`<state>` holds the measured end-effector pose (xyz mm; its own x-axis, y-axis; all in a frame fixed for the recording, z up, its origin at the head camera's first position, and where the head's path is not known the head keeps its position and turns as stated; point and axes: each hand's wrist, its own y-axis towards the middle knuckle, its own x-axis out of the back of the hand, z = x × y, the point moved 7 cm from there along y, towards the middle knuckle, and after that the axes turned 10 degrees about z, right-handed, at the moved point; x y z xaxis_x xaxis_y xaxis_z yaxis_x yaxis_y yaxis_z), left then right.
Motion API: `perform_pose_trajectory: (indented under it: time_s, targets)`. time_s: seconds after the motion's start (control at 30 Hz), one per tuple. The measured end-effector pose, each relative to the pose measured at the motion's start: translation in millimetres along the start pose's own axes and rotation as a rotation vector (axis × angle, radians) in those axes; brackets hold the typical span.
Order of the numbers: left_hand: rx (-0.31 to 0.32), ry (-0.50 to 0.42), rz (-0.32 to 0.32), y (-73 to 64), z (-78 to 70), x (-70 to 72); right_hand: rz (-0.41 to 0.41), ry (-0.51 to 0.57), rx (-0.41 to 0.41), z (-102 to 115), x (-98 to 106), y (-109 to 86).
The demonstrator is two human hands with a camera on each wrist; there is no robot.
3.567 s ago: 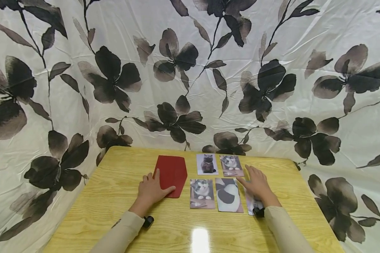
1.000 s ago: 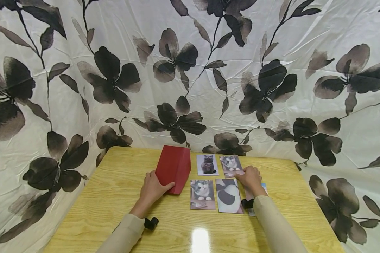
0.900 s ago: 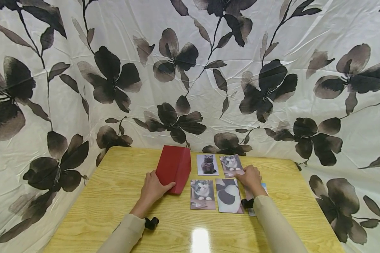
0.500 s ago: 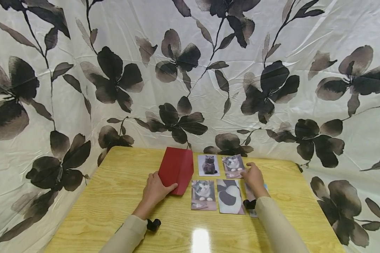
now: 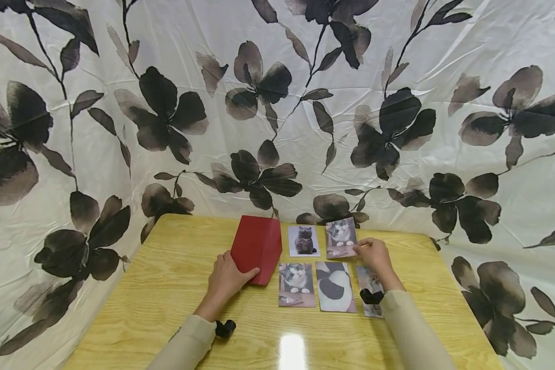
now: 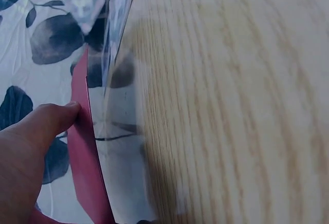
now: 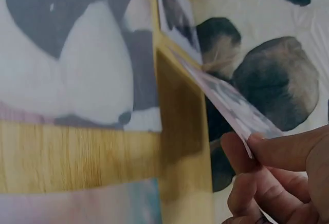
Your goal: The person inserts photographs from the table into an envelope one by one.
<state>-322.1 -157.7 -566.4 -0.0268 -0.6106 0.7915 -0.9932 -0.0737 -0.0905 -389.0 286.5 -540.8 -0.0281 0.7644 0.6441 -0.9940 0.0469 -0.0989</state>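
Observation:
My left hand (image 5: pixel 224 280) grips the lower left part of a red envelope (image 5: pixel 251 241), its thumb across the front. The envelope's flap is unfolded on the right side. In the left wrist view the envelope (image 6: pixel 85 152) appears nearly edge-on, raised off the table. My right hand (image 5: pixel 374 257) pinches the lower right corner of a photo of a white-and-grey cat (image 5: pixel 340 234). That photo (image 7: pixel 234 103) is tilted up from the table in the right wrist view, between thumb (image 7: pixel 272 149) and forefinger.
On the wooden table (image 5: pixel 166 267) lie a grey cat photo (image 5: pixel 303 241), a second white-and-grey cat photo (image 5: pixel 297 285) and a black-and-white close-up (image 5: pixel 336 288). Another photo (image 5: pixel 369 277) is partly hidden under my right wrist. A floral cloth (image 5: pixel 277 128) hangs behind the table's far edge.
My left hand has taken up the envelope and shifted it away and slightly right. My right hand, earlier open above the photos, has pinched the top right cat photo and lifted it.

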Motion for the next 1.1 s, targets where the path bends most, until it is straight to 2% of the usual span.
perform_pose_trajectory:
  time_s: [0.23,0.57,0.87,1.1]
  targets:
    - [0.007,0.000,-0.007,0.1,-1.4,0.5,0.029,0.242,0.059,13.2,-9.9,-6.7]
    - [0.010,0.006,-0.004,0.5,-7.1,-5.0,0.039,0.402,0.065,36.2,-45.3,-16.1]
    - [0.004,-0.005,-0.026,1.4,-9.0,-5.6,0.082,0.414,0.046,50.7,-82.5,-20.2]
    - [0.017,-0.011,-0.012,1.6,-9.4,-7.0,0.101,0.494,0.080,61.0,-102.2,-22.1]
